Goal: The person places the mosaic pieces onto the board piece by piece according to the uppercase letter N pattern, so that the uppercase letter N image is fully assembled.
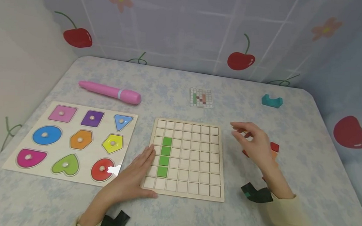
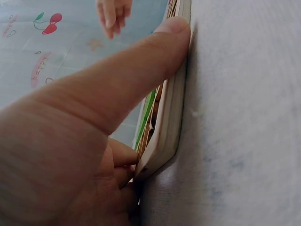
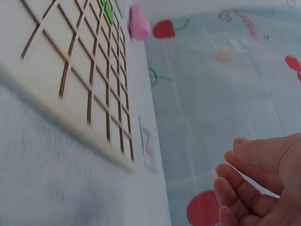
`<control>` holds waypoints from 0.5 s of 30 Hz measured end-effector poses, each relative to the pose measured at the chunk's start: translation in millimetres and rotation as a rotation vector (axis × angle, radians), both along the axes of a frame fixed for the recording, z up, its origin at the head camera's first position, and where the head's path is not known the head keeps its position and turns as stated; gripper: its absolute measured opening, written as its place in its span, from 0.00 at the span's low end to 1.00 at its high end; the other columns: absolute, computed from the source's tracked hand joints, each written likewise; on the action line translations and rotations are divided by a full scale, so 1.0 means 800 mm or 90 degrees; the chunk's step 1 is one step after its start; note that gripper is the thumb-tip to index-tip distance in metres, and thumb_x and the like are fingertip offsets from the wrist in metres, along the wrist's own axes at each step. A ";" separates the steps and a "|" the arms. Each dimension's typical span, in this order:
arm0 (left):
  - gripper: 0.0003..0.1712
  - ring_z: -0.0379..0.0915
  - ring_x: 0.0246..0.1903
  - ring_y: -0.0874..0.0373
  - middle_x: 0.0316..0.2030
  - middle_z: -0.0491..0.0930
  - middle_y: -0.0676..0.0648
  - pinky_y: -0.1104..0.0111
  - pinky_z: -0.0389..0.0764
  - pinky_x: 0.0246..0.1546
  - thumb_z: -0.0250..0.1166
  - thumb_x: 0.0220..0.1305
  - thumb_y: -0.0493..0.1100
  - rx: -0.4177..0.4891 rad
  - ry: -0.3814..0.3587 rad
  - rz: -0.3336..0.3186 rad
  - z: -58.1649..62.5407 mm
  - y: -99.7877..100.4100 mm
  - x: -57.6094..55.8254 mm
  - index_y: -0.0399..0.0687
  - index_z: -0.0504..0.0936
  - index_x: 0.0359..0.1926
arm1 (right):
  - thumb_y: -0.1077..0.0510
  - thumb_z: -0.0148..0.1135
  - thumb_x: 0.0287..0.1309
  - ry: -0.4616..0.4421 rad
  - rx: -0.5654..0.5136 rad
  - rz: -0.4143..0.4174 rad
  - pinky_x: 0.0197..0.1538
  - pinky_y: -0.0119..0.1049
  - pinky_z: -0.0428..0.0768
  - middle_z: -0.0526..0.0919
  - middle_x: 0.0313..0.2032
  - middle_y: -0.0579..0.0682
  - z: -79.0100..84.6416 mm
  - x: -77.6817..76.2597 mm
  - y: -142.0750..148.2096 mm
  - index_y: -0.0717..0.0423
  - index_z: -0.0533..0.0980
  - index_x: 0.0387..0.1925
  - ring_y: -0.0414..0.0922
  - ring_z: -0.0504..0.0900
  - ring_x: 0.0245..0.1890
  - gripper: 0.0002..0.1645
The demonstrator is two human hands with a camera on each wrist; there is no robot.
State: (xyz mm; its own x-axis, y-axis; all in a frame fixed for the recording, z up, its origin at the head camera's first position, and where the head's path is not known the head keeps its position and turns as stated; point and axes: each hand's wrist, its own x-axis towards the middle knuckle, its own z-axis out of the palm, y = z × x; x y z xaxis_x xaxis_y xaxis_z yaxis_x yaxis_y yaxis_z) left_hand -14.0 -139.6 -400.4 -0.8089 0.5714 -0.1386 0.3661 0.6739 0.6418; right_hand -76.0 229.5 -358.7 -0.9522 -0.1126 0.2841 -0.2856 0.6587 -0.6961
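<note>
A wooden grid board (image 1: 189, 194) lies in the middle of the table, with a column of green square tiles (image 1: 165, 151) in its left part. My left hand (image 1: 131, 177) rests along the board's left side, its thumb (image 2: 174, 33) at the near edge and its fingers at the left rim. To the right of the board, my right hand (image 1: 253, 142) is raised with loosely bent fingers. Its thumb and index fingertips are close together, and no tile shows between them in the right wrist view. Red and orange tiles (image 1: 274, 147) lie partly hidden beneath this hand.
A shape puzzle board (image 1: 88, 127) with knobbed pieces lies at left. Behind it is a pink pen-shaped toy (image 1: 108, 91). A small patterned grid card (image 1: 201, 97) lies beyond the wooden board, and a teal notched block (image 1: 272, 101) stands at back right.
</note>
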 end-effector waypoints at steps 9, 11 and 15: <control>0.71 0.27 0.69 0.56 0.72 0.32 0.48 0.55 0.44 0.65 0.76 0.39 0.60 0.000 -0.006 0.006 0.002 -0.001 0.001 0.38 0.40 0.72 | 0.45 0.57 0.62 -0.085 0.046 -0.196 0.35 0.25 0.69 0.77 0.45 0.46 -0.063 0.042 0.128 0.48 0.77 0.54 0.35 0.71 0.39 0.21; 0.71 0.27 0.69 0.56 0.72 0.32 0.48 0.55 0.44 0.65 0.76 0.39 0.60 0.000 -0.004 0.004 0.002 -0.001 0.000 0.38 0.40 0.72 | 0.47 0.57 0.62 -0.116 0.051 -0.223 0.35 0.24 0.68 0.77 0.47 0.50 -0.056 0.055 0.129 0.55 0.77 0.53 0.34 0.69 0.40 0.23; 0.71 0.27 0.69 0.57 0.72 0.32 0.48 0.56 0.44 0.65 0.76 0.39 0.60 -0.001 -0.004 0.001 0.002 0.001 0.000 0.39 0.40 0.72 | 0.48 0.59 0.61 -0.179 0.091 -0.258 0.30 0.23 0.70 0.77 0.47 0.59 -0.040 0.075 0.125 0.63 0.76 0.52 0.35 0.70 0.34 0.25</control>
State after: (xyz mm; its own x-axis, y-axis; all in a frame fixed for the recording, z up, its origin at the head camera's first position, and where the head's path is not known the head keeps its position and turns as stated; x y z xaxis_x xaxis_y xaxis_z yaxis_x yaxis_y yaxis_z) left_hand -14.1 -139.0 -398.4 -0.8092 0.5695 -0.1446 0.3603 0.6754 0.6435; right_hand -15.9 329.1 -391.1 -0.9649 0.2619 0.0194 0.1973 0.7718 -0.6045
